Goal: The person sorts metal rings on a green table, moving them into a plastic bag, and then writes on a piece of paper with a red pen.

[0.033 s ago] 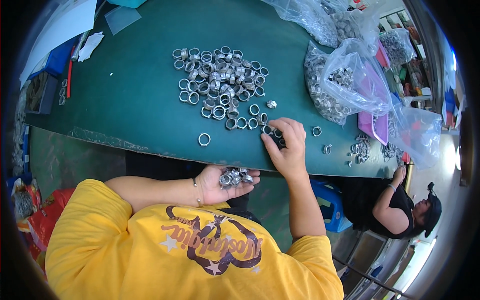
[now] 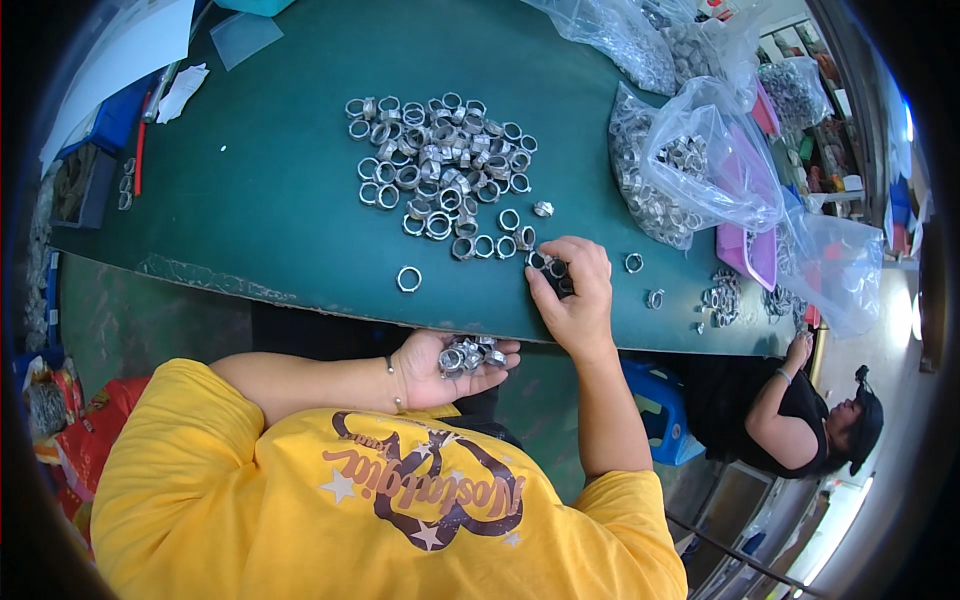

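My left hand (image 2: 452, 368) is turned palm up just below the table's near edge. Several silvery metal rings (image 2: 468, 354) with faceted rims lie cupped in it. On the tabletop, my right hand (image 2: 575, 290) curves its thumb and fingers around a few more of these rings (image 2: 538, 261), partly hidden beneath the fingers. Just beyond and to the left spreads a large loose heap of the same rings (image 2: 440, 160). One single ring (image 2: 408, 279) lies apart, nearer the edge, and another ring (image 2: 633, 262) sits right of my right hand.
Clear plastic bags full of metal parts (image 2: 660, 170) and a pink tray (image 2: 750, 255) stand at the right of the green table (image 2: 280, 200). Another person (image 2: 790, 420) sits at the right by a blue stool (image 2: 660, 415). A blue bin (image 2: 115, 115) is at the far left.
My right hand and the rings under its fingers have shifted very slightly to the right. The left hand stays where it was.
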A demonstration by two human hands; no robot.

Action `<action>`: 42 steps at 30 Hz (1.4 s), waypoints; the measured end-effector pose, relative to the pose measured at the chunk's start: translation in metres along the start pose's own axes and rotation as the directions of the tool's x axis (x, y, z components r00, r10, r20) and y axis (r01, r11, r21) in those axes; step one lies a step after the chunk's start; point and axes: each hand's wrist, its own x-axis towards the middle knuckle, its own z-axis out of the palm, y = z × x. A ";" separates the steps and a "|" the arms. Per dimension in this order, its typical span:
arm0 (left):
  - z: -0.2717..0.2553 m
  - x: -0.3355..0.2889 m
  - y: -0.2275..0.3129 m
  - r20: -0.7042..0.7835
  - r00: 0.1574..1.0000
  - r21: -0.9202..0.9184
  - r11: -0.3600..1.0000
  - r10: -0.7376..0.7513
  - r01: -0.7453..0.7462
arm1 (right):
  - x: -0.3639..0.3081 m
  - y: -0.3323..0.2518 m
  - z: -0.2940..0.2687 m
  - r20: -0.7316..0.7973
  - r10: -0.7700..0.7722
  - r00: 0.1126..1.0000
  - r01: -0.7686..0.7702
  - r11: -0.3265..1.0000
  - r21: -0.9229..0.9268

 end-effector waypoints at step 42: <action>0.006 0.006 -0.005 -0.100 0.992 0.135 0.989 0.080 -0.066 | 0.004 -0.028 0.017 0.109 -0.154 0.982 0.154 0.988 0.012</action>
